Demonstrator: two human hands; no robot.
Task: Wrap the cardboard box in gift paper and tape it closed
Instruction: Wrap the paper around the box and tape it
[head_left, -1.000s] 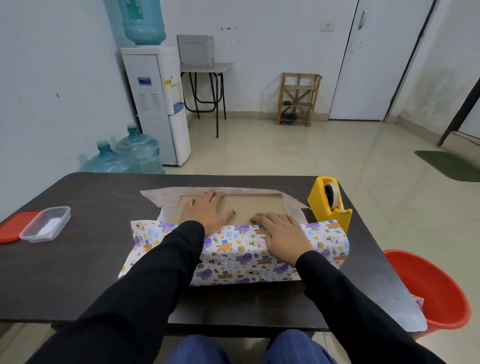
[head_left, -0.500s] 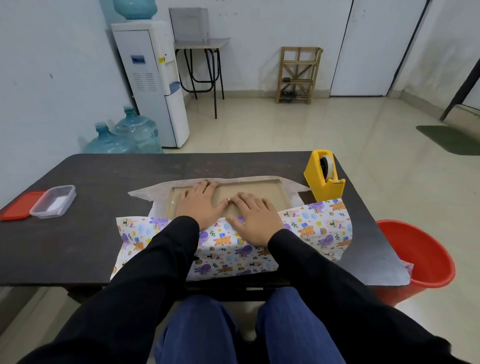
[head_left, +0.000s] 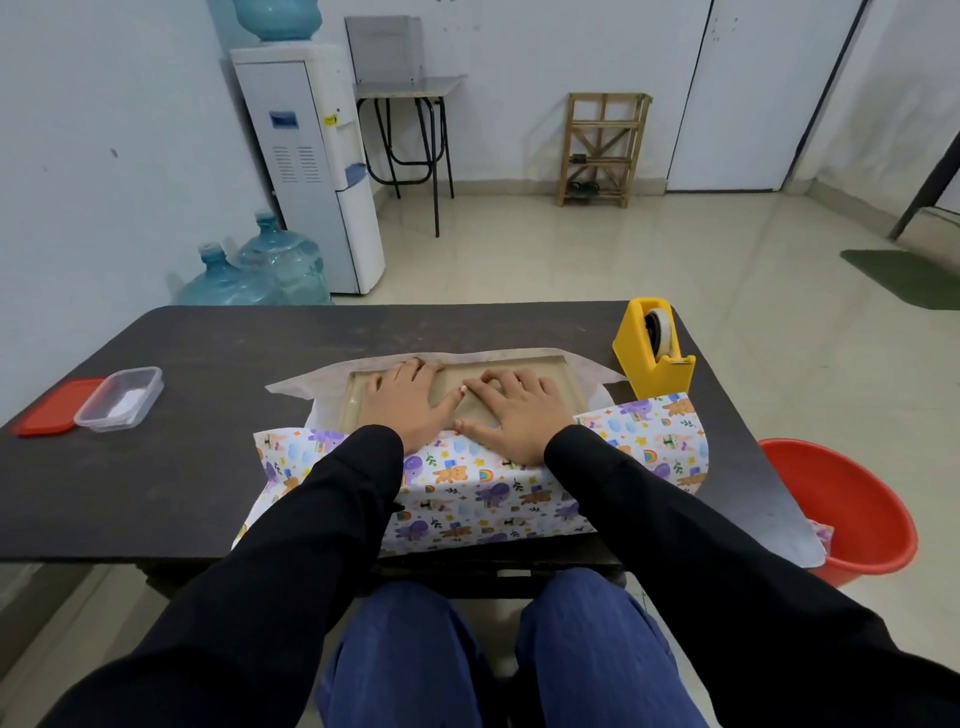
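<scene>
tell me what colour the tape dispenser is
Yellow. The tape dispenser shows clearly in the head view, the only one.

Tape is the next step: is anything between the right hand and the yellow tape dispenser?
Nothing solid that shows. The right hand lies flat on the cardboard box; the tape dispenser stands on the table beyond the box's right end. Only the gift paper's loose end lies low between them.

So the cardboard box (head_left: 563, 382) is plain brown and matt. The gift paper (head_left: 483, 493) looks smooth with a slight sheen on the printed side and dull white on the back. The table (head_left: 208, 415) is dark, matt and scuffed. The tape dispenser (head_left: 639, 358) is smooth yellow plastic, the bucket (head_left: 852, 509) shiny red plastic, and the food container (head_left: 122, 397) clear plastic.
</scene>
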